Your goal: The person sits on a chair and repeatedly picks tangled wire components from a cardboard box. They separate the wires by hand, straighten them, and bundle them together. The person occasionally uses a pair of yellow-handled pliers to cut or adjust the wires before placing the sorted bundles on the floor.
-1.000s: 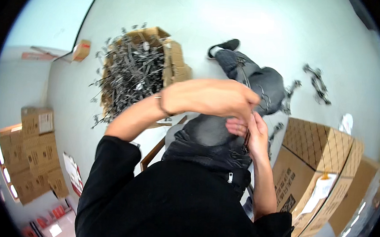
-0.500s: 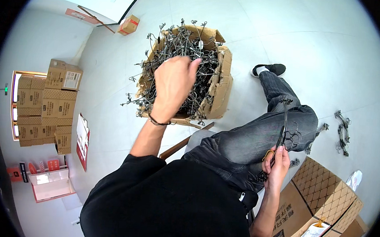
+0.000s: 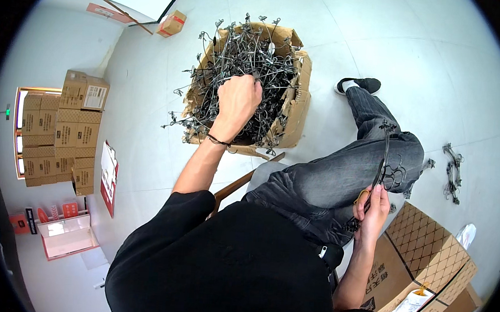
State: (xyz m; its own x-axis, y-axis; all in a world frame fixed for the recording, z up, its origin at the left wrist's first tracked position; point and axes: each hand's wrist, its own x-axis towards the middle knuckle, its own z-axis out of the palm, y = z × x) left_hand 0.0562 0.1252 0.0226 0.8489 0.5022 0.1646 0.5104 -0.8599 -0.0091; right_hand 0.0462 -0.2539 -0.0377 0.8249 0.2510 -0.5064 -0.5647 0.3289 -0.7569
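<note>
A torn cardboard box (image 3: 301, 104) ahead of me is heaped with tangled black wire pieces (image 3: 248, 54) that have curled ends, some poking over the rim. Knuckles up, my left hand (image 3: 238, 102) is closed at the near side of the heap; what its fingers grip is hidden beneath it. Over my thigh on the right, my right hand (image 3: 375, 214) is closed round a bundle of black wire hooks (image 3: 385, 157), with curved prongs standing out to one side. A yellowish loop (image 3: 362, 200) shows beside its fingers, its kind unclear.
Several wire pieces (image 3: 453, 173) lie on the floor at right. A large open carton (image 3: 430, 238) stands by my right arm, with a white paper cup-like item (image 3: 415, 301) on it. Stacked cartons (image 3: 78, 126) are at far left, and a small carton (image 3: 171, 24) sits farther back.
My left hand has shifted slightly right and its thumb has folded in against the wire heap. My right hand still holds the bundle. The whole view has shifted a little.
</note>
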